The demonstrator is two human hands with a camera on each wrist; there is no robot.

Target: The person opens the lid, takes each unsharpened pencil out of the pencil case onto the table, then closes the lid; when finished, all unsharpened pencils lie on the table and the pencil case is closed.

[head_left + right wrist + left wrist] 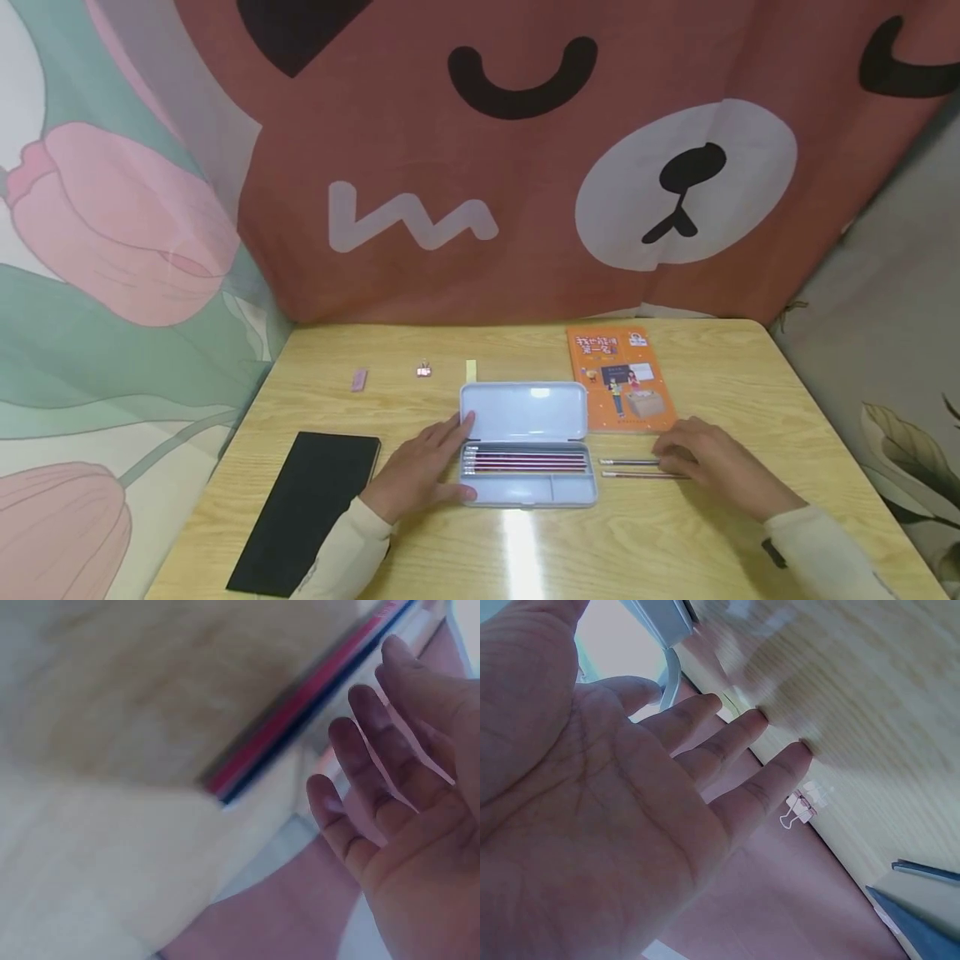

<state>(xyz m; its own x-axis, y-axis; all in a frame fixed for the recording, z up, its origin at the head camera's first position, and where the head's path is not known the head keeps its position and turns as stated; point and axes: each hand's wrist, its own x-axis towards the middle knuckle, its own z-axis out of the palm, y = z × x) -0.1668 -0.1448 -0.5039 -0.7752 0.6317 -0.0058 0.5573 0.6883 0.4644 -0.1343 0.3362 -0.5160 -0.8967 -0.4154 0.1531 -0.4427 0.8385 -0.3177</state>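
Note:
A pale blue pencil case [506, 490] lies on the table with its lid [522, 412] raised behind it. Several pencils [525, 461] lie side by side in its rear compartment. My left hand [423, 471] rests at the case's left side, thumb on the tray's edge and a forefinger against the lid, fingers mostly straight. Right of the case lie two loose pencils [630, 462], one dark blue and one red. Over their far ends is my right hand [705, 462]. In the right wrist view its loosely bent fingers [352, 742] are beside the two pencils [300, 705], not wrapped round them.
An orange book [622, 379] lies behind the loose pencils. A black notebook [303, 512] is at the front left. Along the back are a pink eraser [359, 380], a pink binder clip [424, 369] and a yellow strip [471, 371]. Printed curtains [525, 283] hang behind the table.

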